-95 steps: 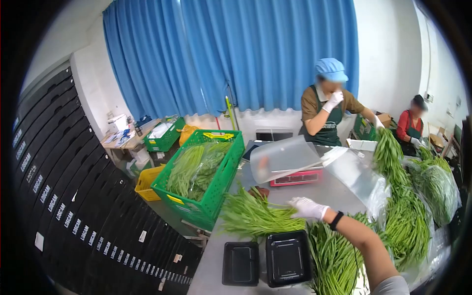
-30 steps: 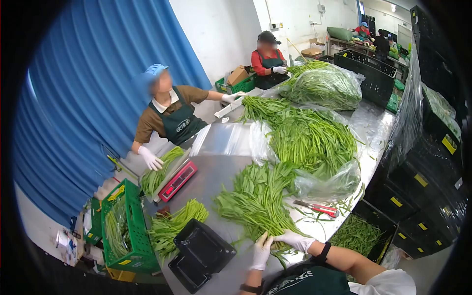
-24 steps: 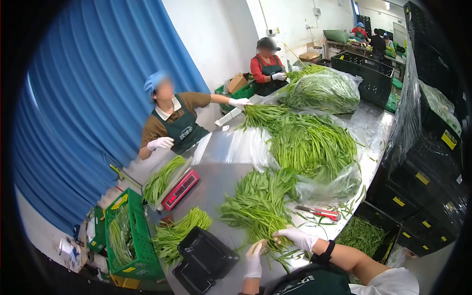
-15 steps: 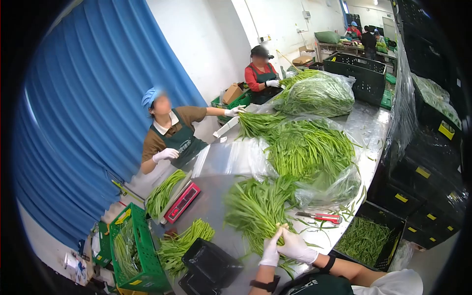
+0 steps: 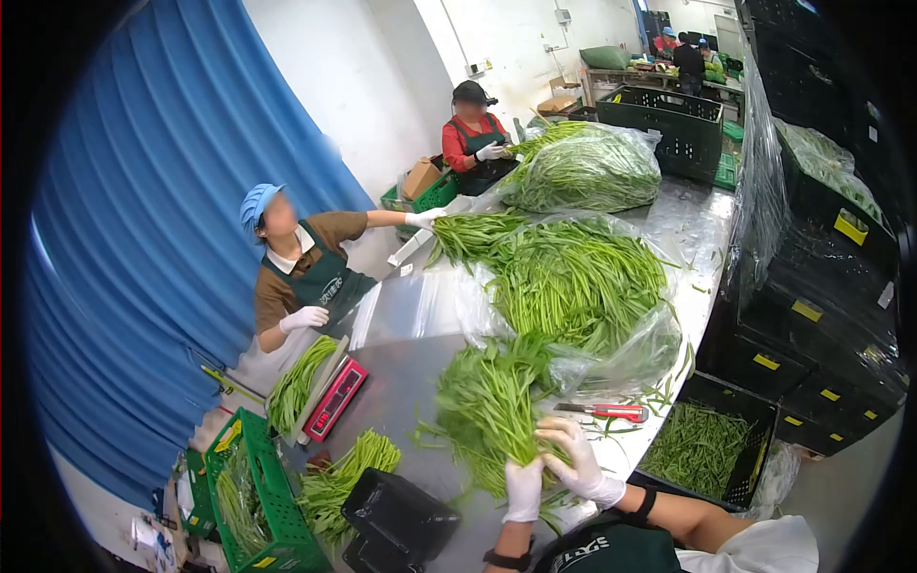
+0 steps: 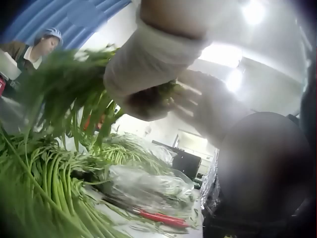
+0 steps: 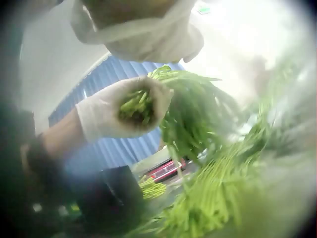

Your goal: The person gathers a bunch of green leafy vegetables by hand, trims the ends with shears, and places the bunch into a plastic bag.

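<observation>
Head view: the left hand (image 5: 523, 489) is grasping the stems of a bunch of greens (image 5: 495, 406), which is hanging above the table (image 5: 406, 380); the right hand (image 5: 581, 463) is reaching to its stem ends, fingers loosely extended; 2 black trays (image 5: 401, 516) are lying left of the bunch; a red-handled cutter (image 5: 616, 412) is resting right of it; beyond it, leftward, a red scale (image 5: 337, 401) is standing; behind it, a larger heap (image 5: 583, 286) is spreading; past it, leftward, a blue-capped worker (image 5: 310, 277) is stretching 1 arm.

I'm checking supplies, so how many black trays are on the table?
2. The upper tray lies left of the left hand; it overlaps the lower tray, partly visible at the head view's bottom edge. Others could be hidden beneath.
</observation>
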The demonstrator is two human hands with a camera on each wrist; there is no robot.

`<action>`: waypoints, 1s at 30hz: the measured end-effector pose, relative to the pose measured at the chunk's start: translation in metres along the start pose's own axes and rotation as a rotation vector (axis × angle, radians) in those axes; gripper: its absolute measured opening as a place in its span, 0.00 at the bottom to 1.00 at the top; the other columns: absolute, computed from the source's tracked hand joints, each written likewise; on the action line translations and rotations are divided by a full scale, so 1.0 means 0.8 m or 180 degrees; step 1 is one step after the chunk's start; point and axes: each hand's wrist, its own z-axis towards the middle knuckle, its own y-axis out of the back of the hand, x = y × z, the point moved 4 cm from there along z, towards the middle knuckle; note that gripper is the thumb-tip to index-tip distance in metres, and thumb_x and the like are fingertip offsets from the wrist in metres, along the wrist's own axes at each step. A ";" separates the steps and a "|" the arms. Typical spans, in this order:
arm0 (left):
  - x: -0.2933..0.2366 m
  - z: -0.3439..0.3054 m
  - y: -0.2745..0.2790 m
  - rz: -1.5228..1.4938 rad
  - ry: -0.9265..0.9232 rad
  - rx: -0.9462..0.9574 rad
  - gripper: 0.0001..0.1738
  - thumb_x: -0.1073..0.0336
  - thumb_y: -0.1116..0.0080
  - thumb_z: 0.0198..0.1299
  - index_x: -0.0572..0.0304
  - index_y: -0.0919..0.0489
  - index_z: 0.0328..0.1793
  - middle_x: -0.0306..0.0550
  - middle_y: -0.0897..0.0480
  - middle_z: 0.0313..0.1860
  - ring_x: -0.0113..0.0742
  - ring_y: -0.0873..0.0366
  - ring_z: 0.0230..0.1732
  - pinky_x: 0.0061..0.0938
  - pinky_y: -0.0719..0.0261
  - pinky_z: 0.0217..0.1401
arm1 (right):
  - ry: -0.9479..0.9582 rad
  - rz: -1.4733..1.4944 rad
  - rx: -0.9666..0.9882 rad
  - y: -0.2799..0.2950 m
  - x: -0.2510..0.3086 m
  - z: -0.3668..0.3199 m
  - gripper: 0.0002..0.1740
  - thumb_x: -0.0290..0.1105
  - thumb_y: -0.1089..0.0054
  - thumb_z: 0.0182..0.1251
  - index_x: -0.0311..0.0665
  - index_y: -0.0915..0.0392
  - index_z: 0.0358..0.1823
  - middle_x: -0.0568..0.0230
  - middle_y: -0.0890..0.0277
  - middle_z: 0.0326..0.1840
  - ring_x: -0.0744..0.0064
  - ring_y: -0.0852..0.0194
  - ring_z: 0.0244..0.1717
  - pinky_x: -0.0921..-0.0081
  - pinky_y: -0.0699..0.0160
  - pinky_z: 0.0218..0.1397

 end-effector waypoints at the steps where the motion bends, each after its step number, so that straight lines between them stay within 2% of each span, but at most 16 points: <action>1: -0.013 -0.004 -0.001 -0.0003 -0.0010 0.0000 0.14 0.73 0.45 0.58 0.66 0.28 0.51 0.40 0.21 0.41 0.27 0.24 0.39 0.21 0.25 0.44 | 0.0010 -0.0001 -0.0001 0.006 0.004 0.004 0.19 0.33 0.41 0.54 0.41 0.25 0.49 0.55 0.29 0.50 0.54 0.33 0.54 0.60 0.36 0.59; 3: -0.024 -0.015 0.004 0.0415 -0.0016 -0.0084 0.13 0.77 0.47 0.56 0.66 0.27 0.49 0.41 0.20 0.41 0.28 0.24 0.40 0.21 0.26 0.43 | 0.0164 -0.0184 0.0187 0.018 0.016 0.006 0.13 0.31 0.39 0.54 0.42 0.21 0.42 0.61 0.24 0.37 0.60 0.26 0.40 0.67 0.28 0.44; 4: -0.007 -0.013 0.009 0.0515 -0.0116 -0.0198 0.14 0.75 0.43 0.54 0.68 0.28 0.47 0.44 0.20 0.39 0.32 0.23 0.39 0.25 0.25 0.44 | 0.0236 -0.0324 0.0250 0.010 0.016 0.009 0.08 0.36 0.35 0.53 0.44 0.20 0.33 0.68 0.25 0.26 0.64 0.26 0.30 0.70 0.29 0.33; 5: 0.005 -0.017 0.010 0.0531 -0.0089 -0.0172 0.14 0.75 0.43 0.54 0.68 0.28 0.47 0.44 0.20 0.39 0.32 0.23 0.39 0.25 0.25 0.44 | 0.0199 -0.0330 0.0232 0.003 0.013 0.007 0.08 0.36 0.35 0.53 0.44 0.20 0.33 0.68 0.25 0.26 0.64 0.26 0.30 0.70 0.29 0.33; 7: 0.024 -0.025 0.015 0.2047 -0.0266 -0.0539 0.18 0.73 0.39 0.51 0.70 0.29 0.48 0.49 0.21 0.37 0.37 0.24 0.39 0.30 0.25 0.44 | -0.0598 -0.0749 0.0739 -0.015 -0.008 0.002 0.08 0.39 0.34 0.52 0.45 0.21 0.29 0.68 0.26 0.25 0.65 0.26 0.29 0.71 0.28 0.35; 8: 0.031 -0.025 0.014 0.1782 -0.0768 -0.0465 0.24 0.69 0.36 0.48 0.73 0.30 0.50 0.56 0.20 0.37 0.45 0.22 0.38 0.34 0.25 0.42 | -0.0865 -0.0742 0.0719 -0.015 -0.014 0.002 0.12 0.43 0.32 0.50 0.44 0.22 0.24 0.66 0.26 0.20 0.63 0.25 0.24 0.69 0.28 0.32; 11: 0.053 -0.039 0.017 0.2355 -0.0533 -0.0555 0.29 0.68 0.35 0.47 0.72 0.32 0.54 0.61 0.19 0.38 0.52 0.20 0.38 0.37 0.24 0.41 | -0.1446 -0.0555 0.0856 -0.026 -0.045 -0.024 0.18 0.50 0.33 0.49 0.42 0.22 0.24 0.63 0.26 0.17 0.60 0.25 0.21 0.67 0.28 0.28; 12: 0.055 -0.042 0.015 0.2350 -0.0526 -0.0548 0.29 0.68 0.35 0.47 0.72 0.32 0.54 0.61 0.19 0.38 0.52 0.20 0.38 0.37 0.24 0.41 | -0.1454 -0.0562 0.0857 -0.027 -0.052 -0.029 0.18 0.50 0.33 0.49 0.42 0.22 0.24 0.63 0.26 0.17 0.60 0.25 0.21 0.67 0.28 0.28; 14: 0.057 -0.050 0.009 0.3375 -0.0050 -0.0443 0.37 0.64 0.38 0.45 0.70 0.36 0.63 0.68 0.20 0.38 0.65 0.22 0.38 0.47 0.24 0.41 | -0.1661 -0.1018 0.1445 -0.031 -0.064 -0.038 0.20 0.51 0.33 0.51 0.40 0.22 0.24 0.63 0.24 0.17 0.68 0.25 0.19 0.72 0.29 0.24; 15: 0.061 -0.050 0.009 0.3371 -0.0060 -0.0436 0.37 0.64 0.38 0.45 0.70 0.36 0.63 0.68 0.20 0.38 0.65 0.22 0.38 0.47 0.24 0.41 | -0.1660 -0.1026 0.1435 -0.032 -0.075 -0.041 0.20 0.51 0.33 0.51 0.40 0.22 0.24 0.63 0.24 0.17 0.68 0.25 0.19 0.72 0.29 0.24; 17: 0.080 -0.050 0.015 0.3110 0.0341 -0.0384 0.46 0.66 0.35 0.44 0.70 0.45 0.69 0.69 0.21 0.44 0.62 0.22 0.44 0.42 0.25 0.48 | -0.2314 -0.0375 0.1661 -0.042 -0.110 -0.057 0.20 0.52 0.36 0.53 0.41 0.21 0.26 0.62 0.24 0.17 0.67 0.25 0.19 0.71 0.29 0.25; 18: 0.089 -0.050 0.017 0.3112 0.0331 -0.0363 0.46 0.66 0.35 0.44 0.70 0.45 0.69 0.69 0.21 0.44 0.62 0.22 0.44 0.42 0.25 0.48 | -0.2323 -0.0381 0.1640 -0.045 -0.122 -0.062 0.20 0.52 0.36 0.53 0.41 0.21 0.26 0.62 0.24 0.17 0.67 0.25 0.19 0.71 0.29 0.25; 20: 0.090 -0.053 0.020 0.2687 -0.0311 -0.0527 0.50 0.65 0.36 0.44 0.70 0.50 0.72 0.72 0.25 0.52 0.64 0.24 0.48 0.42 0.26 0.51 | -0.2964 0.0177 0.1514 -0.050 -0.134 -0.075 0.20 0.53 0.39 0.51 0.42 0.21 0.25 0.57 0.23 0.19 0.61 0.22 0.22 0.65 0.26 0.28; 21: 0.094 -0.054 0.023 0.2693 -0.0298 -0.0518 0.50 0.65 0.36 0.44 0.70 0.50 0.72 0.72 0.25 0.52 0.64 0.24 0.48 0.42 0.26 0.51 | -0.2979 0.0182 0.1513 -0.051 -0.136 -0.080 0.20 0.53 0.39 0.51 0.42 0.21 0.25 0.57 0.23 0.19 0.61 0.22 0.22 0.65 0.26 0.28; 23: 0.093 -0.054 0.021 0.3058 -0.0371 -0.0399 0.49 0.67 0.39 0.42 0.68 0.50 0.72 0.69 0.31 0.60 0.63 0.24 0.45 0.44 0.25 0.47 | -0.2383 -0.0491 0.1495 -0.043 -0.117 -0.067 0.19 0.52 0.40 0.50 0.42 0.20 0.25 0.57 0.24 0.18 0.60 0.23 0.22 0.65 0.26 0.29; 30: 0.060 -0.064 0.003 0.3676 -0.0634 -0.0347 0.48 0.67 0.39 0.43 0.66 0.49 0.72 0.66 0.29 0.60 0.61 0.22 0.38 0.46 0.24 0.39 | -0.2023 -0.0872 0.1492 -0.036 -0.089 -0.049 0.20 0.53 0.40 0.50 0.43 0.19 0.19 0.56 0.25 0.16 0.56 0.23 0.21 0.64 0.26 0.29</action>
